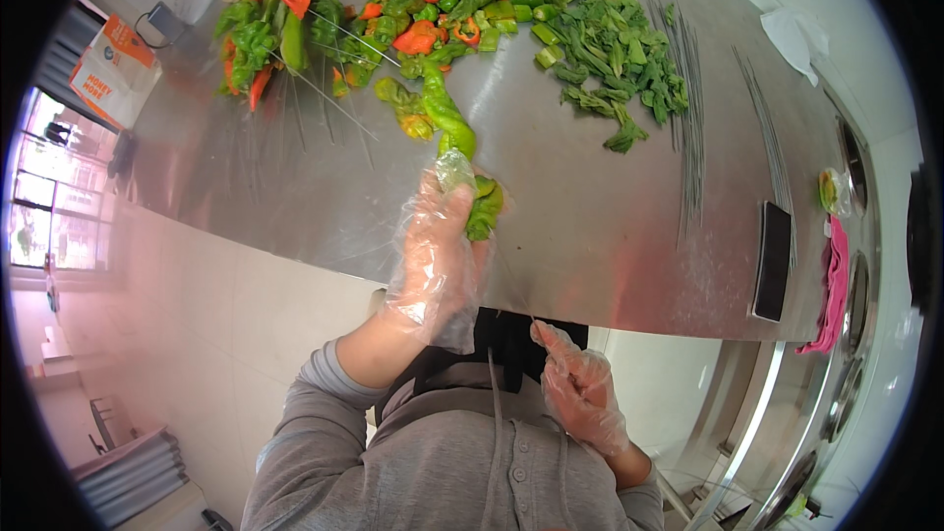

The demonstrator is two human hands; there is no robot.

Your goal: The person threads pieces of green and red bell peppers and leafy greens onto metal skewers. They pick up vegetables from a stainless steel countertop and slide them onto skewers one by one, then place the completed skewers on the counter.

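My left hand [439,251], in a clear plastic glove, grips a long green pepper [451,114] near its lower end. A folded green pepper piece [484,208] sits beside its fingers, close to the palm. Closer to my body, my right hand [582,387] is gloved too, its fingers pinching the lower end of a thin metal skewer [514,280]. That skewer slants up towards the pepper piece at my left hand; where its tip ends is hidden. Past my left hand lies a yellowish-green pepper [404,107], with a heap of red and green peppers [420,7] behind.
Skewered peppers [273,37] lie at the far left of the steel table [575,236]. Leafy greens [619,51], bare metal skewers [692,155] and a phone [772,262] are to the right. A pink cloth [833,287] lies by the right edge; a paper bag [116,74] stands left.
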